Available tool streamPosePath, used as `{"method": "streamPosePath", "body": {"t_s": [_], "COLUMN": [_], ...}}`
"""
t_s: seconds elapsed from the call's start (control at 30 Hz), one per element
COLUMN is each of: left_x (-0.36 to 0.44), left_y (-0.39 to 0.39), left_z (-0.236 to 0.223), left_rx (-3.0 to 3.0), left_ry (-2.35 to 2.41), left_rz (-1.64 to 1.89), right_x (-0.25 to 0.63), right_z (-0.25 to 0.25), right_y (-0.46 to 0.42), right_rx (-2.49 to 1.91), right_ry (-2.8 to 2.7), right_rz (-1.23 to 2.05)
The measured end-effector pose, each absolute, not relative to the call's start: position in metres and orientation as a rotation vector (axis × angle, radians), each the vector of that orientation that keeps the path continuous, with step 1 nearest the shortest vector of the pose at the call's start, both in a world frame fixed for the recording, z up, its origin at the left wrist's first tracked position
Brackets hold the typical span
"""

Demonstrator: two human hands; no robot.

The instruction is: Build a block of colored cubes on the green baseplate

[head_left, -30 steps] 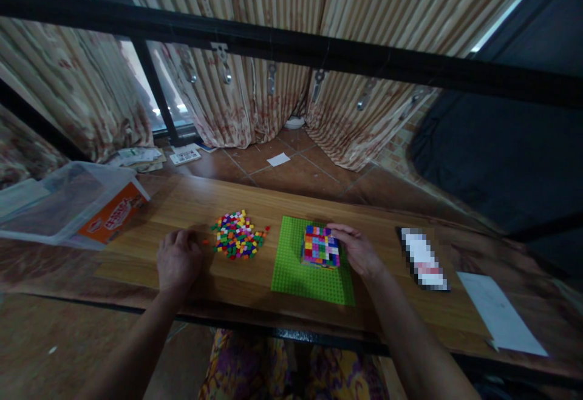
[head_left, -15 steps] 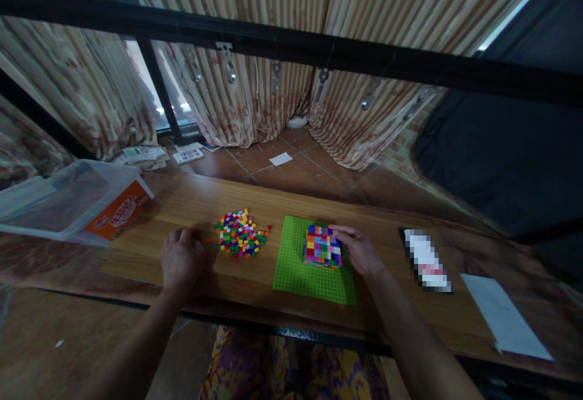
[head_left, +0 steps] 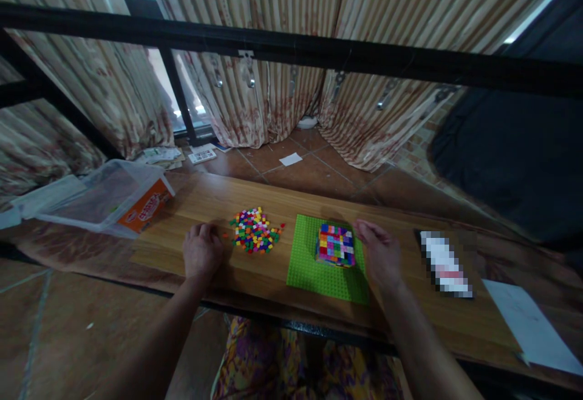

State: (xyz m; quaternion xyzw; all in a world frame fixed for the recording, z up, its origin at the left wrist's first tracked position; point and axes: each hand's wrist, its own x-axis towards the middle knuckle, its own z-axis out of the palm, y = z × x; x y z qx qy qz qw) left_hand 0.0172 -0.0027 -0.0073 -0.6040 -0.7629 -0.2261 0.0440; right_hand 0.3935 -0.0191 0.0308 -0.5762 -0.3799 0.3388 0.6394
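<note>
A square block built of many small multicoloured bricks (head_left: 336, 246) stands on a green studded baseplate (head_left: 303, 272). Just right of the block, apart from it, is my right hand (head_left: 381, 253), its fingers drawn together above the baseplate's right edge. Whether a small piece is between those fingertips cannot be seen. My left hand (head_left: 201, 253) rests on the wooden board with its fingers curled under; anything inside is hidden. Beside it, on the right, lies a loose pile of small coloured bricks (head_left: 255, 231).
A clear plastic box (head_left: 102, 203) with an orange label stands at the left. To the right are a pixelated dark-edged object (head_left: 445, 264) and a white sheet of paper (head_left: 531, 321). A dark metal bar (head_left: 291, 51) crosses in front of the curtains.
My right hand has come away from the block's upper right edge, and its fingers have drawn in. My left hand stays beside the pile. The whole view has shifted slightly.
</note>
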Motion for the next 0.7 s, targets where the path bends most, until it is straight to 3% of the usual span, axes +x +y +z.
{"method": "streamPosePath", "body": {"t_s": [0.23,0.7], "left_x": [0.017,0.018], "left_y": [-0.002,-0.003], "left_z": [-0.011,-0.010], "left_rx": [-1.838,-1.833], "left_ry": [-2.342,-2.368], "left_rz": [-0.752,-0.773], "right_x": [0.312,0.244], "right_z": [0.065,0.004], "right_y": [-0.054,-0.017], "right_rx": [-1.341,-1.561], "right_ry": [-1.509,-1.989], "right_rz": [0.631,0.443]}}
